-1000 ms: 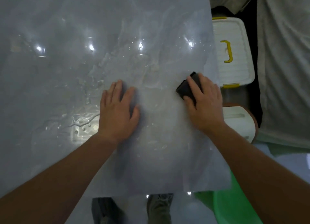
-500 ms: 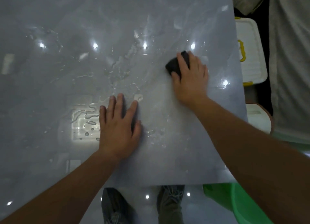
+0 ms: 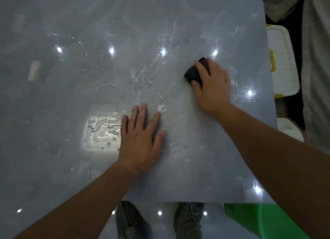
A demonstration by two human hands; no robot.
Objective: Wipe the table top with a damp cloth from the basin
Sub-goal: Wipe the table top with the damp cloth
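Observation:
A glossy grey marble-look table top (image 3: 71, 77) fills the view, streaked with water and droplets. My right hand (image 3: 213, 86) presses a small dark cloth (image 3: 193, 72) onto the right half of the table, fingers curled over it and the thumb at its near edge. My left hand (image 3: 141, 138) lies flat on the table near the middle, fingers spread and straight. The green basin (image 3: 259, 221) shows below the table's near right corner, partly hidden by my right forearm.
A white plastic box with yellow clips (image 3: 282, 63) stands on the floor beyond the table's right edge, with another white object (image 3: 289, 129) nearer. Pale fabric (image 3: 316, 77) hangs at the far right. My feet (image 3: 187, 221) are under the near edge.
My right hand has slid the cloth from the right edge away from me and leftward across the table. My left hand has stayed flat in place while the view shifted.

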